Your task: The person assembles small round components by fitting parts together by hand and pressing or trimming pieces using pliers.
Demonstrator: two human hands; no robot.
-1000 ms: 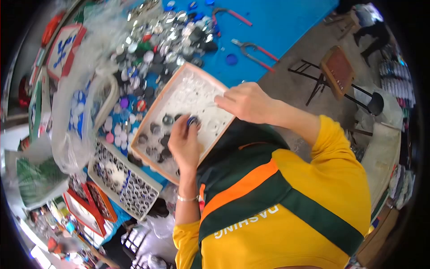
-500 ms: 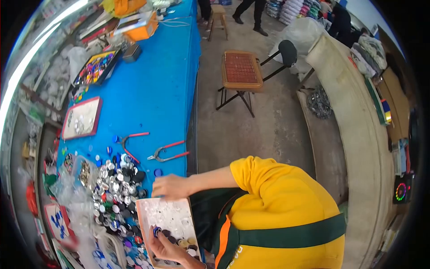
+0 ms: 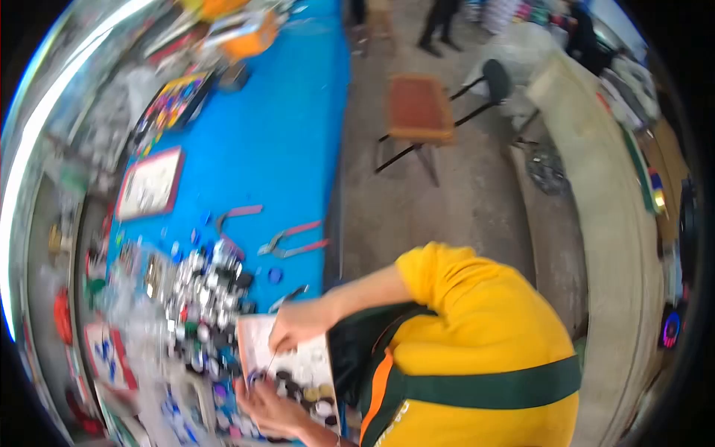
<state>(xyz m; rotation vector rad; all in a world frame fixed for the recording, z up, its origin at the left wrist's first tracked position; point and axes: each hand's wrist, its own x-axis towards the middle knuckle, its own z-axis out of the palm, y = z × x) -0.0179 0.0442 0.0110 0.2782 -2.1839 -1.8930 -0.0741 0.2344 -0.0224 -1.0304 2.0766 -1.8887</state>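
Observation:
My left hand (image 3: pixel 269 410) is at the near end of a shallow tray (image 3: pixel 249 328) with a pale bottom and pinkish rim. Its fingers are closed on a small dark-blue round cap (image 3: pixel 255 376). Just above it, my right hand (image 3: pixel 302 326) hangs over the tray, its fingers pinched around a thin, pointed stick-like tool (image 3: pixel 271 362) that reaches toward the cap. Blur hides what kind of tool it is. Dark, tan and white discs (image 3: pixel 322 407) lie in the tray, beside small clear bits.
A heap of silver, black and coloured caps (image 3: pixel 205 298) spreads left of the tray. Red-handled pliers (image 3: pixel 294 238) and a dark tool (image 3: pixel 289 298) lie on the blue tablecloth (image 3: pixel 275 134). A folding chair (image 3: pixel 421 112) stands on the floor, with another person's legs (image 3: pixel 439 26) beyond.
My right hand has come down over the tray toward my left hand, with the thin tool now showing. The whole view has shifted slightly right and blurred.

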